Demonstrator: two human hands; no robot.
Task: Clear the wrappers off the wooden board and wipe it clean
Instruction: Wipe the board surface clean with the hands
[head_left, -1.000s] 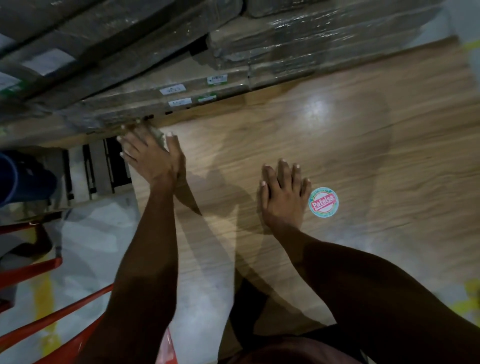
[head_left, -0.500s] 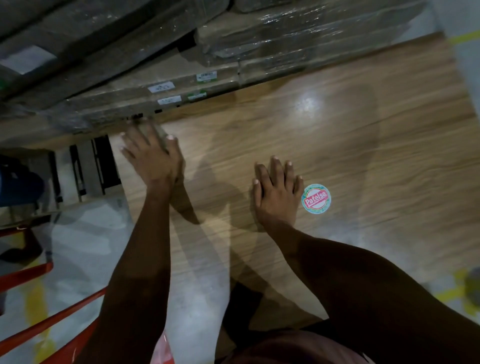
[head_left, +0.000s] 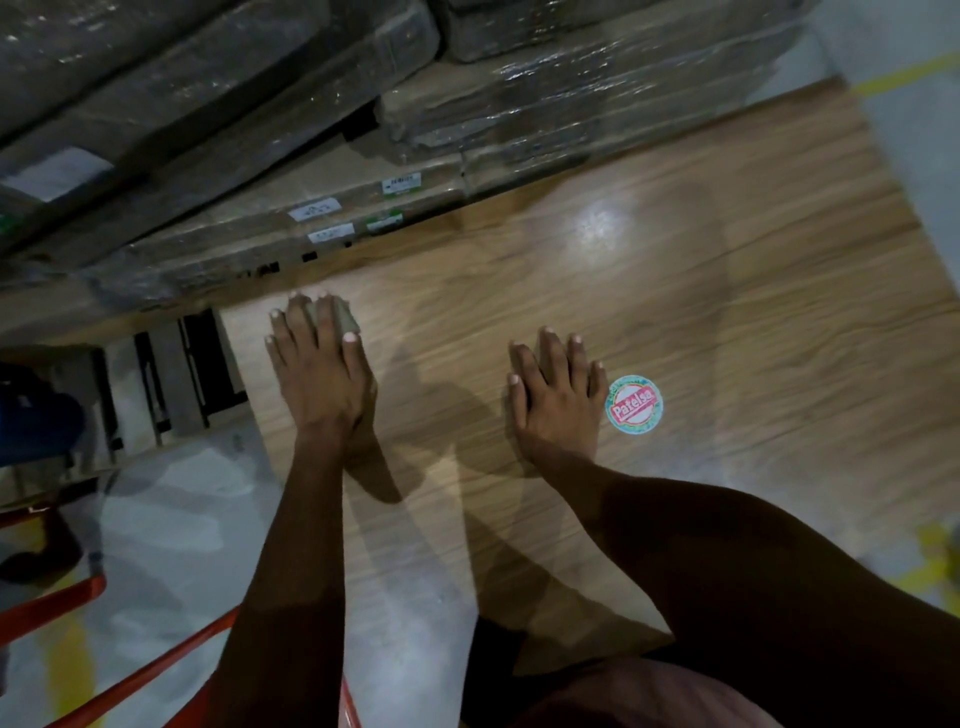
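A large wooden board (head_left: 701, 312) with brown grain lies flat in front of me. My left hand (head_left: 319, 371) presses a small greyish cloth (head_left: 345, 314) flat onto the board near its far left corner; only the cloth's edge shows past my fingers. My right hand (head_left: 558, 397) rests palm down on the board, fingers together, holding nothing. A round sticker (head_left: 635, 404) with a red label sits on the board just right of my right hand. No wrappers show on the board.
Stacks of plastic-wrapped cardboard packs (head_left: 363, 171) with white labels border the board's far edge. Grey concrete floor (head_left: 171, 535) lies to the left, with red metal bars (head_left: 119, 680) at lower left, a blue object (head_left: 36, 431) at the left edge and yellow floor markings (head_left: 930, 566).
My left hand with the cloth has slid slightly right and toward me along the board's far left corner. My right hand has stayed flat beside the sticker.
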